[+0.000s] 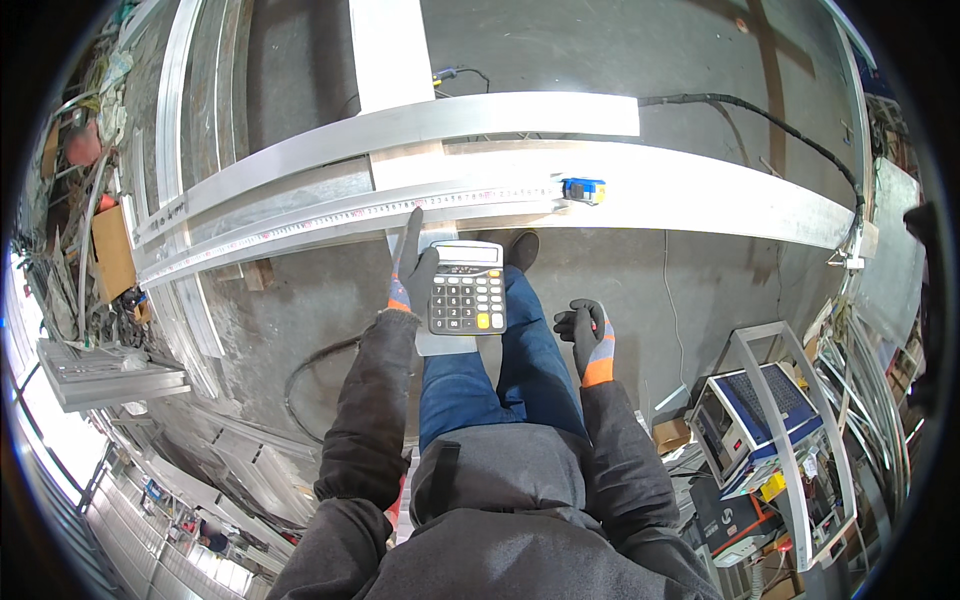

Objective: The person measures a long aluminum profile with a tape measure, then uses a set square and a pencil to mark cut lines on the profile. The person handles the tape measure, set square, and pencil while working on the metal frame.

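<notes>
My left hand [414, 268], in a dark glove with an orange and grey cuff, grips the left side of a calculator [467, 299]. Its index finger stretches forward to the edge of a tape measure's drawn-out blade [330, 219]. The blade lies along a long pale metal bar, and the blue tape measure case [583, 191] rests at its right end. My right hand [587, 335], gloved the same way, hangs to the right of my legs with its fingers curled. Whatever it may hold is too small to make out.
A second metal bar [500, 116] runs behind the measured one, over a crosswise beam [390, 50]. A black cable [770, 115] curves at the far right. A blue and white machine [755, 410] stands in a metal frame at the lower right. Metal profiles [115, 375] lie at left.
</notes>
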Motion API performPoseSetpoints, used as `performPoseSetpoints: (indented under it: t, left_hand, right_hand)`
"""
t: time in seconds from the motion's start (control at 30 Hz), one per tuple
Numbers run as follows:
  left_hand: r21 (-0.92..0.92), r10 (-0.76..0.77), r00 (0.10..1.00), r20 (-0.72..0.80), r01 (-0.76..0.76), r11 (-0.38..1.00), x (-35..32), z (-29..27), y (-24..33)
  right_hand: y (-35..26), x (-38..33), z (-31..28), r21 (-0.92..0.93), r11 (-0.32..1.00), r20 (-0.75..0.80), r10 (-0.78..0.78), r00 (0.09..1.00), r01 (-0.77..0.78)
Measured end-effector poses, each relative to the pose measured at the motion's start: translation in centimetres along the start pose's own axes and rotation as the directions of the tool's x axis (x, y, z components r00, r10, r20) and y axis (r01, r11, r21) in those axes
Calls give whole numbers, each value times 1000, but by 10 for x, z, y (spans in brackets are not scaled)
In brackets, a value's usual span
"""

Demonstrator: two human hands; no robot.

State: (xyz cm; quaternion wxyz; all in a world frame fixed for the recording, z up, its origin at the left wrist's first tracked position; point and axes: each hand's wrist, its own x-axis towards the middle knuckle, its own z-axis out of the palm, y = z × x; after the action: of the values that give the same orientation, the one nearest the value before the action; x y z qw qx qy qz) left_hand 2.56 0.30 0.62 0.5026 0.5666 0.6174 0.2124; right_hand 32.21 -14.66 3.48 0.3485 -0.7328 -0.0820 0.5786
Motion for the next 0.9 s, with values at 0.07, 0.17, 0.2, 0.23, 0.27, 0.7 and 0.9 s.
performPoseSetpoints:
  t: [0.07,0.17,0.2,0.23,0.27,0.7,0.9]
  left_hand:
    - [-34,-76,997,6,76,997,-1,0,0]
    - [-110,-133,991,14,133,985,-1,2,2]
    - [-121,-145,989,14,145,982,-1,2,3]
    - [-127,-127,992,13,128,984,0,3,4]
    - [-112,-114,993,10,114,987,1,3,5]
    - [-36,-69,997,-16,69,997,0,3,0]
    - [-30,-91,995,-35,90,995,-2,1,5]
  right_hand:
    - [0,1,-4,-2,1000,-4,-6,1000,6]
    - [-3,3,-10,-15,1000,-7,-13,1000,13]
    - [-4,3,-12,-15,1000,0,-21,1000,21]
    - [-5,4,-14,-17,1000,-6,-19,1000,19]
    - [-6,4,-16,-12,1000,-4,-20,1000,20]
    - [-93,53,-13,-609,610,-25,-655,756,508]
    - [-169,117,21,-750,110,437,-658,613,653]
